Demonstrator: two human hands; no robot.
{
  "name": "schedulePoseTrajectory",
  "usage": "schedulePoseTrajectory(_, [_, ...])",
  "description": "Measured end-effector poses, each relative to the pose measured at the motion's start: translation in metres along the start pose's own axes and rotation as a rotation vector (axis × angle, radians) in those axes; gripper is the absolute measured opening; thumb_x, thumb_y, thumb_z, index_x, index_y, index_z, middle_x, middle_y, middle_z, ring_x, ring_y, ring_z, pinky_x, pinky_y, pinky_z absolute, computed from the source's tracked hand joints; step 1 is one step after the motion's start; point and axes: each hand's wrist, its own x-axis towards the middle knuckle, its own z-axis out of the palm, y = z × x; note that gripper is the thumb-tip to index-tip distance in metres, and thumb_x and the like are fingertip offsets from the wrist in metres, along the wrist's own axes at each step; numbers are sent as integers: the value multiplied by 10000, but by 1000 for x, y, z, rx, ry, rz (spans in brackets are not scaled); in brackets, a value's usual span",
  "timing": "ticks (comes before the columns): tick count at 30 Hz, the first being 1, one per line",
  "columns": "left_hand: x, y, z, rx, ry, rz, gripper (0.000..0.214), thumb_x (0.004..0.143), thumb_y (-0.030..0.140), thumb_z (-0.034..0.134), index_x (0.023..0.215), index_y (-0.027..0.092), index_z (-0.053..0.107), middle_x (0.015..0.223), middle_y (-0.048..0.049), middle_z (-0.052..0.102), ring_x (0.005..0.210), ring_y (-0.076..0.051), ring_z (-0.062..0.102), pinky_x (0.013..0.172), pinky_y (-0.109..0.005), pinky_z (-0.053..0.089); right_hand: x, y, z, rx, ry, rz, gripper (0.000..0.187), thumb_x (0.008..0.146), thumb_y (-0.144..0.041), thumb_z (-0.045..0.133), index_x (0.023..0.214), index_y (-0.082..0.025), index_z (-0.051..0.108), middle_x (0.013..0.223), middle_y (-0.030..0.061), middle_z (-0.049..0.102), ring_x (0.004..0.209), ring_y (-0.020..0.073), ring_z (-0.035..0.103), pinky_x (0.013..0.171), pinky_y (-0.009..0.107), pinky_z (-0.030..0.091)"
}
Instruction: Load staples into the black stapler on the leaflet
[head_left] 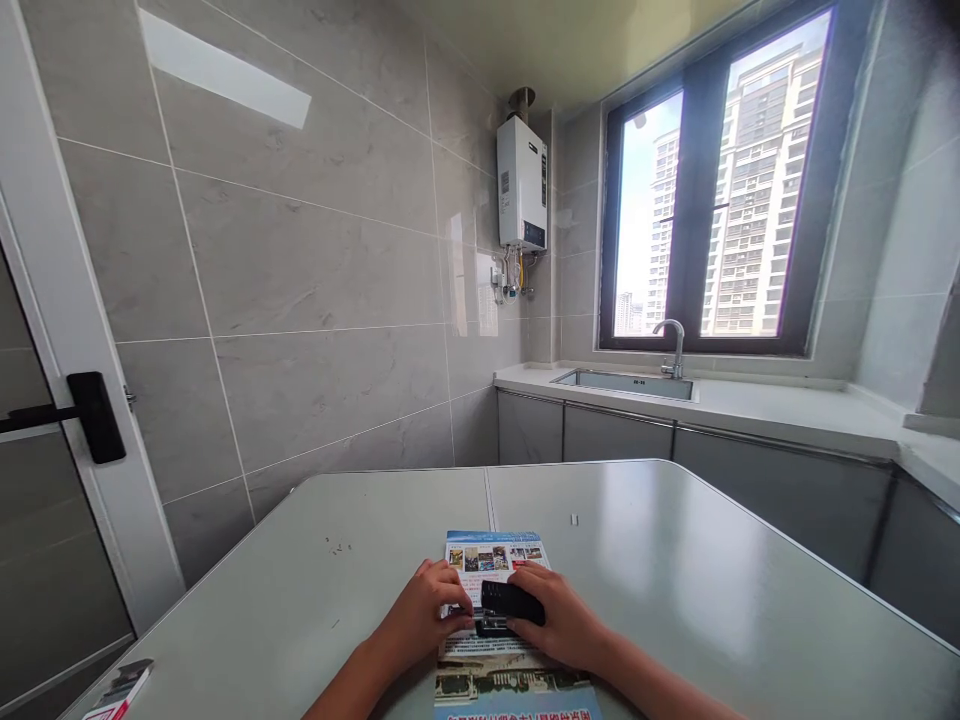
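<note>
The right hand gripped a stapler over a leaflet on the counter; the left hand bent its fingers at the stapler's end, any pinch unclear.

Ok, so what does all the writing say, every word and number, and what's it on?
No word here is clear enough to quote for certain.
Leaflet: big red characters along its bottom, upside down and cut off; its small print is too tiny.
White water heater: a logo and labels, too blurred.
Sink: marks a bit like "H-H", too small to tell if they're letters.
Black stapler: faint pale marks, unreadable.
</note>
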Motion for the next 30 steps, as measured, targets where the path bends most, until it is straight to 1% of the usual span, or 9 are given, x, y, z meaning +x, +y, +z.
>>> schedulePoseTrajectory(8, [-2, 1, -6, 34, 7, 72, 67, 880, 345, 803, 888, 283, 827, 964, -51, 793, 975, -234, 654, 972, -394, 387, -2, 7, -1, 19, 32, -8, 271, 773, -260, 782, 1015, -232, 661, 1048, 54, 707, 975, 242, 631, 881, 352, 479])
schedulePoseTrajectory(12, [-3, 2, -14, -12, 17, 106, 163, 957, 386, 708, 982, 279, 828, 1014, -78, 794, 956, -224, 669, 948, -399, 412, -1, 15, -4, 64, 105, 12, 315, 781, -314, 799, 1059, -231, 677, 1014, 53, 720, 934, 248, 648, 855, 370, 498])
schedulePoseTrajectory(14, [-3, 2, -20, -47, 37, 107, 221, 984, 427, 664, 1017, 279, 825, 1042, -85, 791, 977, -227, 667, 966, -406, 419, -1, 16, -8, 98, 130, 14, 328, 795, -364, 795, 1070, -224, 683, 999, 54, 722, 903, 244, 656, 835, 373, 511])
schedulePoseTrajectory(16, [-2, 3, -26, -72, 17, 110, 248, 998, 447, 637, 1027, 281, 818, 1069, -82, 785, 997, -225, 664, 1002, -415, 414, -1, 17, -12, 133, 134, 8, 348, 809, -423, 789, 1071, -216, 690, 981, 56, 725, 876, 239, 661, 825, 378, 524])
schedulePoseTrajectory(19, [-3, 5, -32, -118, -7, 133, 239, 973, 457, 673, 928, 263, 805, 1027, -70, 781, 984, -222, 656, 969, -388, 435, -3, 14, -17, 179, 149, 11, 413, 803, -487, 792, 1103, -221, 694, 1032, 69, 737, 934, 265, 679, 880, 418, 533])
schedulePoseTrajectory(21, [-5, 9, -33, -159, 24, 95, 216, 925, 466, 734, 978, 260, 771, 1017, -54, 759, 979, -217, 639, 945, -365, 447, -5, 9, -19, 197, 164, 10, 420, 788, -488, 799, 1103, -229, 697, 1059, 73, 737, 982, 286, 680, 908, 433, 525])
schedulePoseTrajectory(23, [-7, 15, -30, -213, 59, 35, 328, 872, 481, 788, 1102, 262, 710, 1066, -44, 718, 965, -206, 616, 908, -340, 464, -6, 1, -17, 208, 145, -15, 371, 782, -458, 799, 1058, -232, 698, 1020, 62, 728, 957, 275, 673, 880, 406, 521])
schedulePoseTrajectory(25, [-9, 21, -23, -254, 64, 20, 414, 842, 499, 810, 1140, 254, 659, 1104, -41, 670, 940, -191, 589, 873, -318, 476, -6, -8, -14, 221, 95, -59, 326, 780, -418, 790, 1021, -227, 682, 965, 45, 708, 897, 242, 654, 825, 360, 512])
schedulePoseTrajectory(30, [-6, 30, -8, -209, -28, 157, 341, 899, 521, 739, 1008, 218, 626, 1000, -37, 620, 910, -181, 550, 859, -294, 471, -6, -22, -7, 207, -44, -122, 294, 793, -390, 762, 1002, -222, 643, 920, 21, 655, 818, 190, 594, 753, 303, 469])
